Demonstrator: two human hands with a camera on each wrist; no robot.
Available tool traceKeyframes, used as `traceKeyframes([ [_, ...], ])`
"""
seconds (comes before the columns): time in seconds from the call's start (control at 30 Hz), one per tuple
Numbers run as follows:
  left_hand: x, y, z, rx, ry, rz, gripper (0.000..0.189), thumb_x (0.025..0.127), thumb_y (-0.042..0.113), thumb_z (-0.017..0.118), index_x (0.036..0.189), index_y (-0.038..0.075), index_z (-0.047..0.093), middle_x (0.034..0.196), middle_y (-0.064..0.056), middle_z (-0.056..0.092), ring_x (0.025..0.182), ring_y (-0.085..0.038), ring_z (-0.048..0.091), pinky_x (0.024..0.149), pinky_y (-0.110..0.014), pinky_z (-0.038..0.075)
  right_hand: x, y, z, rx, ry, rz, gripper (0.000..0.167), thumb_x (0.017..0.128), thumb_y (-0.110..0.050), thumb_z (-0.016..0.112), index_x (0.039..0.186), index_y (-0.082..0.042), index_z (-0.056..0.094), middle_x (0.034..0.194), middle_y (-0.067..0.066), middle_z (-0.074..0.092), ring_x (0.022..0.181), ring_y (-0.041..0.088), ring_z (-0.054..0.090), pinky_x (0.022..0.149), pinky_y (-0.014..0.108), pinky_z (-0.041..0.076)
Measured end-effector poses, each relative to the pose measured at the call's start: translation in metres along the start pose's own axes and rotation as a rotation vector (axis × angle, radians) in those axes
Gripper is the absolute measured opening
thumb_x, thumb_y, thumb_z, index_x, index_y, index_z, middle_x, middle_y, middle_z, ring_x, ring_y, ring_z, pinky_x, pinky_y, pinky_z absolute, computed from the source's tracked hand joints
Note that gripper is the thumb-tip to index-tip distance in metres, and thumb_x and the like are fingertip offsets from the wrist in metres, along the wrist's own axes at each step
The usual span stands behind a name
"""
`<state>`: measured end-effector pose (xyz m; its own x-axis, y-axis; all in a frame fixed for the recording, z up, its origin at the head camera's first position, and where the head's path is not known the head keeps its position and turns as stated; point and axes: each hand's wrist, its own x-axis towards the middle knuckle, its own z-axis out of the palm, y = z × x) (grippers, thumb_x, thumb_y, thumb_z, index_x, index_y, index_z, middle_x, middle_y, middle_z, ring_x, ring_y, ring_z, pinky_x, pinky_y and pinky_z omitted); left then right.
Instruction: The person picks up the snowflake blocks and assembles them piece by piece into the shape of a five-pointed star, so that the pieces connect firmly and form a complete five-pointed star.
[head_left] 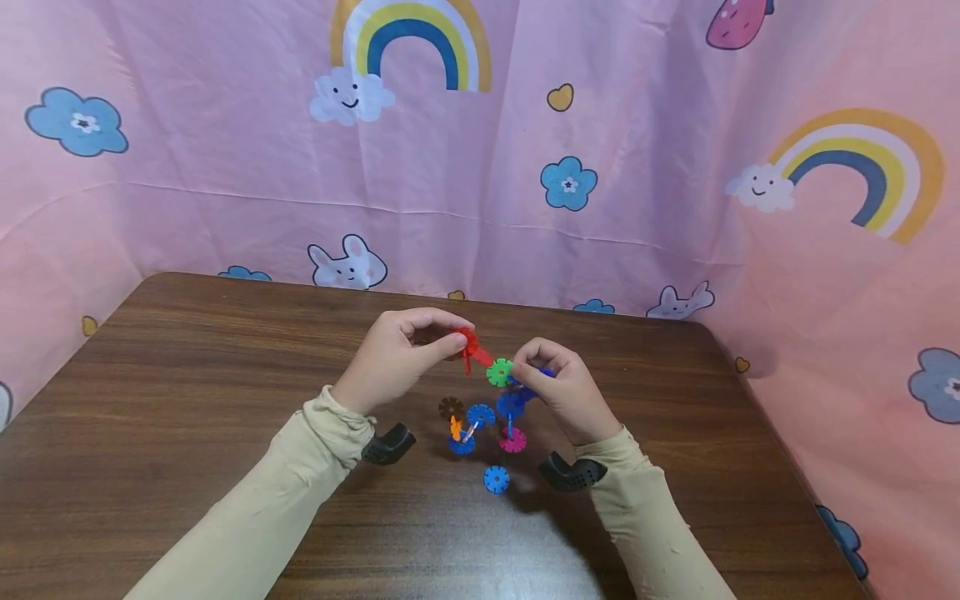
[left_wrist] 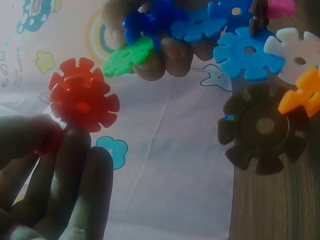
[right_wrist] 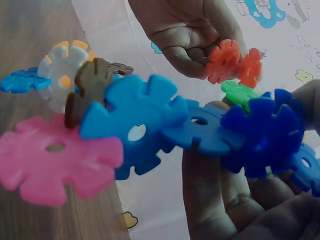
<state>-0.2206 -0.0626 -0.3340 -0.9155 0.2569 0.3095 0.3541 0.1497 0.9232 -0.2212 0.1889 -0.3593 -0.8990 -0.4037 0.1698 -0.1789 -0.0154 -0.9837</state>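
Note:
My left hand [head_left: 399, 354] pinches a small group of joined red notched discs [left_wrist: 84, 102] between thumb and fingers. To its right, my right hand [head_left: 564, 385] grips dark blue notched discs [right_wrist: 262, 135] in a linked chain. A green disc [head_left: 499, 372] sits at the chain's end nearest the red discs; whether they touch is unclear. From the right hand, blue discs [right_wrist: 137, 120] and a pink disc [right_wrist: 55, 155] hang toward the table. A brown disc [left_wrist: 262, 127], a white disc [left_wrist: 295, 55] and an orange disc [head_left: 456, 428] show beside them.
Below the hands, a light blue disc [head_left: 497, 479] appears apart from the others. The brown wood-grain table [head_left: 187, 417] runs back to a pink curtain [head_left: 450, 167] printed with rainbows and flowers. Each wrist carries a black camera mount [head_left: 388, 444].

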Motion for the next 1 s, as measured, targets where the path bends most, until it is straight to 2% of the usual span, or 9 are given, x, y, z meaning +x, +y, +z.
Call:
traceKeyframes([
  [0.23,-0.001,0.001,0.000,0.020,-0.007,-0.011,0.018,0.096,0.016,0.076,0.113,0.011,0.078,0.095,-0.004,0.077,0.080,-0.023,0.069,0.067,-0.029,0.057,0.000,0.000,0.003,0.003,-0.009,0.007,0.008,0.103,-0.009,0.063,0.096,-0.004,0.062,0.084,-0.001,0.068,0.076,0.012,0.064,0.070,0.026,0.056],
  [0.47,-0.002,0.007,0.003,0.043,-0.010,-0.014,0.018,0.095,0.014,0.077,0.113,0.010,0.077,0.094,-0.001,0.077,0.082,-0.023,0.070,0.073,-0.037,0.060,-0.001,-0.002,0.004,-0.002,-0.024,0.013,0.009,0.103,-0.009,0.061,0.096,-0.003,0.061,0.084,0.001,0.072,0.076,0.013,0.068,0.069,0.028,0.058],
  [0.73,-0.001,0.003,0.009,0.039,0.022,-0.050,0.020,0.094,0.017,0.078,0.114,0.013,0.077,0.095,-0.001,0.078,0.083,-0.023,0.070,0.070,-0.032,0.057,-0.002,-0.001,0.006,0.033,-0.014,0.040,0.008,0.103,-0.008,0.061,0.095,-0.005,0.061,0.084,0.001,0.069,0.077,0.014,0.067,0.068,0.026,0.056],
  [0.87,0.000,0.002,0.010,0.040,-0.023,-0.092,0.020,0.099,0.024,0.072,0.112,0.009,0.077,0.100,-0.007,0.077,0.087,-0.026,0.070,0.078,-0.039,0.059,-0.002,0.000,0.007,0.045,-0.001,0.057,0.009,0.104,-0.009,0.059,0.096,-0.006,0.061,0.084,0.002,0.067,0.078,0.015,0.066,0.068,0.026,0.055],
  [1.0,0.000,0.001,0.010,0.014,-0.053,-0.109,0.022,0.102,0.024,0.067,0.107,0.005,0.077,0.096,-0.010,0.076,0.089,-0.026,0.070,0.084,-0.040,0.060,0.000,0.000,0.009,0.071,-0.012,0.080,0.008,0.105,-0.010,0.057,0.099,-0.006,0.061,0.088,0.001,0.064,0.080,0.015,0.064,0.070,0.025,0.054],
])
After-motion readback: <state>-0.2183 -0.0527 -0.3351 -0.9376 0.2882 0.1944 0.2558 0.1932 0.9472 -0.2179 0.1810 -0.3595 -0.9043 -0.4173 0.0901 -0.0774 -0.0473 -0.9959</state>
